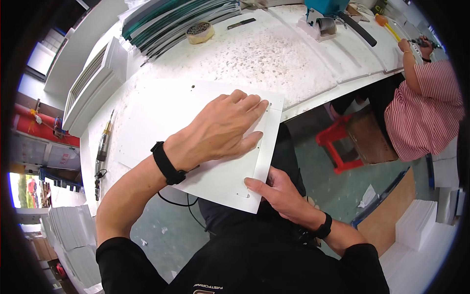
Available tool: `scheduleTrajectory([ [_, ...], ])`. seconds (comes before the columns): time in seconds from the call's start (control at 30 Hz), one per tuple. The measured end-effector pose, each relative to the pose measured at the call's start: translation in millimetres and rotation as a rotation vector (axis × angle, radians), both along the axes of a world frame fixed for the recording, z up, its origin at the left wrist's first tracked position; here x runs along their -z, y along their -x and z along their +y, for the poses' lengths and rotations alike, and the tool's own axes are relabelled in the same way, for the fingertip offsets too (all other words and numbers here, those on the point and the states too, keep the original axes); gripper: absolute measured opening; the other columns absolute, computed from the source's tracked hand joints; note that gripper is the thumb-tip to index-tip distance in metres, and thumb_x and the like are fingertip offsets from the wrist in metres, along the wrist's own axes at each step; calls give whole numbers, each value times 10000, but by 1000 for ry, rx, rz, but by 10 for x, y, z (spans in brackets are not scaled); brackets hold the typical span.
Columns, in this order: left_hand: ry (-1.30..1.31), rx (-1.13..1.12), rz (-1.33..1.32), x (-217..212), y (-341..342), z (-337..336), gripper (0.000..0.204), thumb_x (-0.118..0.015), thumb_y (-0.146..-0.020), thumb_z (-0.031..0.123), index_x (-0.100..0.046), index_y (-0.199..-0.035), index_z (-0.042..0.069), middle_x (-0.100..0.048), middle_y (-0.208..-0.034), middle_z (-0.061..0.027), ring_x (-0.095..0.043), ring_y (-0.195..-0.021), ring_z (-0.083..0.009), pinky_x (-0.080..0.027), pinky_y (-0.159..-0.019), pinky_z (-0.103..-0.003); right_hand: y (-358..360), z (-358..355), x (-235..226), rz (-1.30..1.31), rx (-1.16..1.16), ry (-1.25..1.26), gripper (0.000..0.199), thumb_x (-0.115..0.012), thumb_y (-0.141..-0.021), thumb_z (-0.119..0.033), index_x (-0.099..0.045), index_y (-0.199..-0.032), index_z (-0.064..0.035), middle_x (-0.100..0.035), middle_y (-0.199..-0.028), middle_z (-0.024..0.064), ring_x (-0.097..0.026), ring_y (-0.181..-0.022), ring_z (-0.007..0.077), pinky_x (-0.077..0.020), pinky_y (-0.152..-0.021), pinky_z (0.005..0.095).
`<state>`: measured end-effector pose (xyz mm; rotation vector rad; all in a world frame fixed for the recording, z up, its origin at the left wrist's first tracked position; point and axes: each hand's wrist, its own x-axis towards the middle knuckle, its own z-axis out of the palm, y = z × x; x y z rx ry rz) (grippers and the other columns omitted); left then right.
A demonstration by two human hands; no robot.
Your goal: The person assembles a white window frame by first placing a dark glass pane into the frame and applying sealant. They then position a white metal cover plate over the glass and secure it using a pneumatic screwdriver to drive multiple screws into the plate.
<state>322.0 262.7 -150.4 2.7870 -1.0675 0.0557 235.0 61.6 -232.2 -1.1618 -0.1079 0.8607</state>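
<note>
A thin white sheet (223, 181) with a few small holes lies on the white worktable and juts over its near edge. My left hand (218, 127) rests flat on top of it, fingers stretched toward its right edge and thumb apart. At the near right corner, my right hand (281, 193) grips the sheet, thumb on top and the other fingers hidden beneath. To the left on the table lies a slim, pen-shaped electric screwdriver (103, 147) with a cord at its near end.
A roll of tape (199, 32), a dark-handled knife (241, 23) and a stack of green-and-white sheets (166, 22) lie at the back. White panels (98, 83) stand left. At right are a blue machine (323, 14), a red stool (338, 144) and a co-worker in a striped shirt (426, 112).
</note>
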Motion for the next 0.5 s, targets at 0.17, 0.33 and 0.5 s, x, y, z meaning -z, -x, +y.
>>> scheduleTrajectory([
  [0.17, -37, -108, -2, 134, 108, 271, 687, -528, -1038, 410, -369, -1552, -17, -390, -1589, -251, -335, -1496, -420, -280, -1243, -499, -185, -28, -141, -67, 192, 0, 386, -670, -1008, -166, -585, -1295, 78, -696, -1161, 114, -655, -1038, 140, -524, -907, 297],
  [0.33, -153, -327, 29, 85, 539, 1052, 742, -491, -1048, 527, -346, -1575, 25, -324, -1621, -269, -283, -1513, -457, -237, -1259, -521, -611, -299, -86, -321, 297, 171, 373, -681, -1004, -164, -560, -1258, 81, -676, -1152, 145, -644, -1019, 138, -533, -897, 294],
  [0.5, -122, -454, 54, 46, 1158, 1628, 809, -503, -1013, 612, -356, -1578, 53, -303, -1632, -270, -261, -1522, -459, -224, -1265, -515, -1157, -433, -208, -595, 236, 406, 417, -684, -989, -164, -549, -1313, 61, -637, -1076, 92, -618, -906, 110, -526, -779, 257],
])
